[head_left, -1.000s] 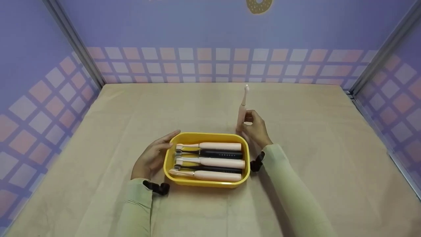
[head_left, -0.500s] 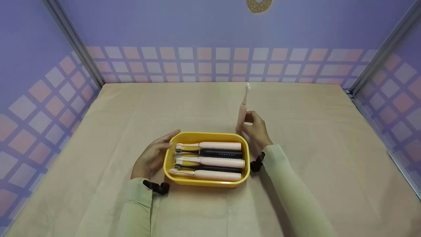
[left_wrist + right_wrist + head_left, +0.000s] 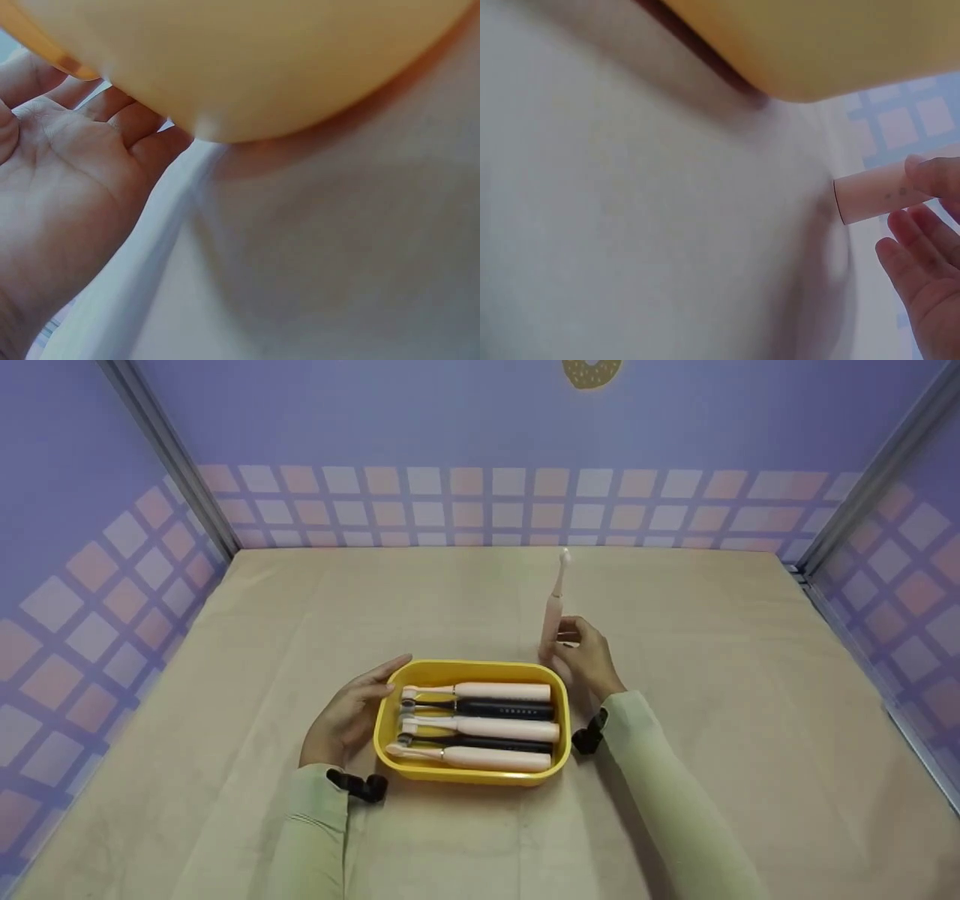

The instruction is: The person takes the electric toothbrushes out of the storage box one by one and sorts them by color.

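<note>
A yellow rectangular bin [image 3: 480, 779] sits on the cloth-covered table, holding several pink and black electric toothbrushes [image 3: 502, 728] laid side by side with heads to the left. My left hand [image 3: 345, 720] holds the bin's left end, thumb at the rim and fingers along the outer wall; the left wrist view shows fingertips meeting the bin [image 3: 240, 67]. Beyond the bin's far right corner, my right hand [image 3: 591, 660] pinches a pink electric toothbrush [image 3: 552, 619] by the lower handle, brush head up. Whether its base [image 3: 855, 197] touches the table, I cannot tell.
Beige cloth [image 3: 450, 840] covers the table. A purple back wall [image 3: 420, 420] with a checkered band rises behind it, and side panels with grey metal posts [image 3: 172, 457] stand left and right. Black wrist cameras [image 3: 358, 785] are strapped over both sleeves.
Almost nothing differs. The right hand has shifted very slightly, still pinching the upright toothbrush; the left hand and the bin stay in place.
</note>
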Tool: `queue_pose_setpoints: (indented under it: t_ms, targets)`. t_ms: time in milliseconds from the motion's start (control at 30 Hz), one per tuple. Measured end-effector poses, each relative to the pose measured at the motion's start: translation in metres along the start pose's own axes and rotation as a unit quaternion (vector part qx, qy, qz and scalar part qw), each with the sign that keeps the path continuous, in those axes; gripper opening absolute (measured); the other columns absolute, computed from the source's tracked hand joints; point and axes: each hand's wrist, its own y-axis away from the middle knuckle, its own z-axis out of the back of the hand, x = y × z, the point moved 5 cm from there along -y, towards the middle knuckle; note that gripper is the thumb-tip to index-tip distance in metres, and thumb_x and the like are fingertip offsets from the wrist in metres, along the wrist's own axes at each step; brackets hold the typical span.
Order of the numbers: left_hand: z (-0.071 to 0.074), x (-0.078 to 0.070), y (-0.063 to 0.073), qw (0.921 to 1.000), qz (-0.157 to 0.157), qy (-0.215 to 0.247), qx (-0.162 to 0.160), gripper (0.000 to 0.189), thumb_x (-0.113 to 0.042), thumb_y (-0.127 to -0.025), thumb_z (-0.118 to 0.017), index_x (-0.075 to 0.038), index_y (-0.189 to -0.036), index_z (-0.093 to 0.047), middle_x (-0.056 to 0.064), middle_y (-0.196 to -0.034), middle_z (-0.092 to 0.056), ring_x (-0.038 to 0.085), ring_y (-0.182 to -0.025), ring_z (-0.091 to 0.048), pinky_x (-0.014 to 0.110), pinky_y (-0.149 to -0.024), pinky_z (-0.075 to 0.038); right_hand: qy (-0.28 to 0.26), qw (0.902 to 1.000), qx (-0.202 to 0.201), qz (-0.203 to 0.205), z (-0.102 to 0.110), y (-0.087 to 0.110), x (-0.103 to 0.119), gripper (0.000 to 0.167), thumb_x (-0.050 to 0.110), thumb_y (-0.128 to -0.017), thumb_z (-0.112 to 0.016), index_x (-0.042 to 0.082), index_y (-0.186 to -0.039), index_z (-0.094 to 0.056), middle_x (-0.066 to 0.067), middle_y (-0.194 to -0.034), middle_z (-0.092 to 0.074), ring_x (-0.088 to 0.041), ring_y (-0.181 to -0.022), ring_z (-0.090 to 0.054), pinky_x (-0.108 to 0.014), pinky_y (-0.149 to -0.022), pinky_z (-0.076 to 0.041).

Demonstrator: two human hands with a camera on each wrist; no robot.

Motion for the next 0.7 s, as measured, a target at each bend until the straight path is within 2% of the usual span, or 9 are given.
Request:
queue_pose_setpoints:
  t_ms: [267, 467, 700]
  targets:
    - [0.0, 0.0, 0.0, 1.0, -0.005, 0.003, 0.002, 0.057, -0.002, -0.099, -0.042, -0.011, -0.153, -0.027, 0.011, -0.152, -0.035, 0.019, -0.127, -0.051, 0.03, -0.103, -0.046, -0.012, 0.9993, -0.007, 0.036, 0.008, 0.003, 0.004, 0.044, 0.008, -0.087, -0.069, 0.002, -0.128, -0.054, -0.015, -0.126, -0.058, -0.028, -0.117, -0.057, -0.035, -0.1, -0.049]
    - [0.0, 0.001, 0.001, 0.9998, 0.001, 0.02, -0.007, 0.057, -0.004, -0.098, -0.046, -0.015, -0.152, -0.032, 0.01, -0.151, -0.036, 0.022, -0.131, -0.049, 0.033, -0.106, -0.043, -0.015, 0.9975, -0.006, 0.068, 0.018, 0.004, 0.011, 0.048, 0.01, -0.087, -0.069, -0.001, -0.131, -0.052, -0.019, -0.125, -0.058, -0.031, -0.116, -0.057, -0.037, -0.1, -0.049]
    - [-0.001, 0.002, 0.0, 0.9993, 0.005, 0.035, -0.009, 0.057, -0.004, -0.098, -0.047, -0.015, -0.152, -0.032, 0.01, -0.154, -0.033, 0.023, -0.134, -0.045, 0.034, -0.107, -0.042, -0.007, 0.9968, -0.02, 0.077, 0.027, 0.007, 0.013, 0.05, 0.009, -0.087, -0.07, -0.001, -0.132, -0.051, -0.02, -0.125, -0.058, -0.031, -0.114, -0.058, -0.038, -0.099, -0.049]
